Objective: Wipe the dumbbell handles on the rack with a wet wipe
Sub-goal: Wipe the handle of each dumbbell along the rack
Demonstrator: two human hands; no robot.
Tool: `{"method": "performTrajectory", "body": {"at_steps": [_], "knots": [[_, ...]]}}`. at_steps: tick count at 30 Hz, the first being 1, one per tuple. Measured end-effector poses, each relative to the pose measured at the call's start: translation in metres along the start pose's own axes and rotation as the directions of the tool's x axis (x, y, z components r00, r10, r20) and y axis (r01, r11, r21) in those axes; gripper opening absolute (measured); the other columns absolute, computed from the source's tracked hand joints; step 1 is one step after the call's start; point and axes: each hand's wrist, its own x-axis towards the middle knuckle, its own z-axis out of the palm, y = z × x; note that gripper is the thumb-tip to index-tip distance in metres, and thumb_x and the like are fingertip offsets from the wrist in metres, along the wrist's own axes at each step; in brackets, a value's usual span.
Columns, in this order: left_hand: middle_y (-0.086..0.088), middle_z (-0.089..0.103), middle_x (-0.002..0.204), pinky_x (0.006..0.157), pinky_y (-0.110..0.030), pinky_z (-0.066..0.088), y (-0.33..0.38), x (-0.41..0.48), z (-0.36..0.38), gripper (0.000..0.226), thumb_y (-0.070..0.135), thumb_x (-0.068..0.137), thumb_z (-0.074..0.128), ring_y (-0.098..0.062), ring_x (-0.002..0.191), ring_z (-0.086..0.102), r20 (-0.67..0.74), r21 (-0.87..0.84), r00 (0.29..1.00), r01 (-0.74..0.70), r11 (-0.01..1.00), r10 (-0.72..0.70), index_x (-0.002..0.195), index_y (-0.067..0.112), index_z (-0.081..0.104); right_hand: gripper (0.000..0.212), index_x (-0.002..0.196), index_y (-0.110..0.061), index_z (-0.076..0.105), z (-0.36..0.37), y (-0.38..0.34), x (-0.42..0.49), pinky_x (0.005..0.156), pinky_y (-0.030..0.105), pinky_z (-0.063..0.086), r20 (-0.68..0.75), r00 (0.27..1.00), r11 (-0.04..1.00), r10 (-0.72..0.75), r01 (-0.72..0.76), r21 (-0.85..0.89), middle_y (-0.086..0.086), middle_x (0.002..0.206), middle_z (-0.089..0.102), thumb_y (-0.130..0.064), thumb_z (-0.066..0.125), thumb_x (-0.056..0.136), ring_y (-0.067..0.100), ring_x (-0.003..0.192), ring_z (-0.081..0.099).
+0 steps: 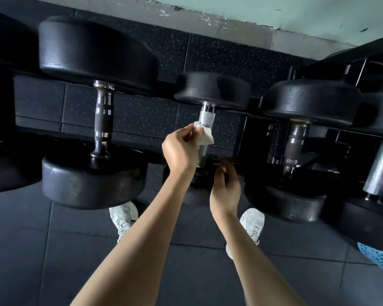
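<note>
Pinching the wet wipe between thumb and curled fingertips, the left hand is set against the left side of the handle of the small middle dumbbell, which is carried on the rack. The handle's long axis runs from near to far, so the wipe is judged to need drawing along that line. Knurled steel is left bare on the far side of the wipe, and a shorter stretch on the near side. The right hand is held lower, at the near head of the same dumbbell, with its fingers bent. Whether anything is gripped there cannot be told. The left hand is the nearer to the handle, which lies just to its right.
</note>
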Motion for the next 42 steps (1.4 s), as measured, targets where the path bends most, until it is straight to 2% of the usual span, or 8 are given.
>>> {"method": "performTrajectory", "body": {"at_steps": [9,14,20,23,27,32,35,42], "knots": [[0.009,0.046,0.048,0.044,-0.014,0.029,0.008,0.015,0.003,0.025,0.03,0.09,0.062,0.002,0.039,0.035,0.247,-0.066,0.967,0.087,0.994,-0.068,0.084,0.008,0.07,0.061,0.119,-0.013,0.062,0.001,0.001,0.003,0.099,0.032,0.043,0.049,0.999,1.0,0.01,-0.011,0.024,0.004,0.119,0.065,-0.046,0.035,0.075,0.018,0.112,0.058],[0.002,0.054,0.06,0.064,-0.029,0.037,0.024,0.043,-0.006,0.025,0.036,0.091,0.06,-0.012,0.057,0.041,0.474,-0.122,0.861,0.273,0.954,-0.185,0.075,0.019,0.068,0.051,0.124,-0.012,0.059,-0.003,-0.002,0.006,0.098,0.023,0.038,0.109,0.994,0.999,-0.007,0.012,-0.037,0.003,0.127,0.06,-0.03,0.035,0.082,0.015,0.117,0.054],[0.012,0.059,0.068,0.05,-0.007,0.038,0.016,0.031,0.004,0.021,0.035,0.088,0.064,0.004,0.06,0.049,0.308,-0.12,0.951,0.081,0.989,-0.041,0.099,0.019,0.07,0.057,0.124,-0.013,0.059,-0.003,-0.004,0.004,0.1,0.033,0.041,0.094,0.996,0.999,-0.013,0.017,-0.039,0.004,0.125,0.062,-0.04,0.035,0.08,0.018,0.115,0.055],[0.015,0.048,0.041,0.044,-0.013,0.036,0.01,0.024,-0.002,0.021,0.036,0.086,0.066,0.004,0.04,0.042,0.3,-0.015,0.954,0.02,1.0,-0.015,0.072,0.02,0.07,0.072,0.122,-0.015,0.061,-0.002,-0.004,0.003,0.099,0.035,0.042,0.071,0.997,0.999,-0.011,0.014,-0.038,0.004,0.122,0.063,-0.052,0.028,0.071,0.019,0.113,0.056],[-0.004,0.069,0.064,0.058,-0.028,0.051,-0.006,0.016,-0.01,0.029,0.04,0.083,0.068,-0.011,0.053,0.057,0.362,0.203,0.932,-0.084,0.976,0.005,0.083,0.012,0.075,0.074,0.121,-0.013,0.062,-0.003,-0.006,0.004,0.098,0.033,0.042,0.073,0.997,0.999,-0.021,0.024,-0.049,0.006,0.122,0.063,-0.051,0.027,0.069,0.022,0.112,0.057],[0.009,0.05,0.041,0.04,-0.012,0.035,0.018,0.031,0.002,0.03,0.035,0.091,0.059,0.002,0.033,0.042,0.342,-0.035,0.933,0.127,0.991,-0.108,0.078,0.009,0.068,0.073,0.121,-0.012,0.062,-0.004,-0.004,0.006,0.097,0.029,0.04,0.098,0.995,0.996,-0.027,0.035,-0.085,0.006,0.124,0.062,-0.049,0.026,0.07,0.021,0.114,0.056],[0.004,0.058,0.068,0.054,-0.012,0.04,0.028,0.047,0.008,0.023,0.037,0.088,0.063,-0.004,0.056,0.05,0.323,-0.137,0.938,0.174,0.975,-0.122,0.093,0.015,0.067,0.07,0.122,-0.013,0.061,-0.004,-0.001,0.007,0.096,0.026,0.039,0.109,0.993,0.994,-0.042,0.052,-0.093,0.005,0.124,0.062,-0.047,0.025,0.073,0.02,0.114,0.055],[-0.012,0.066,0.093,0.067,-0.022,0.052,0.02,0.068,-0.007,0.022,0.025,0.084,0.064,-0.017,0.079,0.061,0.692,-0.309,0.711,0.452,0.837,-0.128,0.091,0.004,0.067,0.075,0.119,-0.008,0.063,-0.002,0.001,0.008,0.099,0.03,0.041,0.095,0.993,0.994,-0.076,0.083,-0.071,0.006,0.122,0.064,-0.049,0.024,0.07,0.02,0.114,0.056]]}}
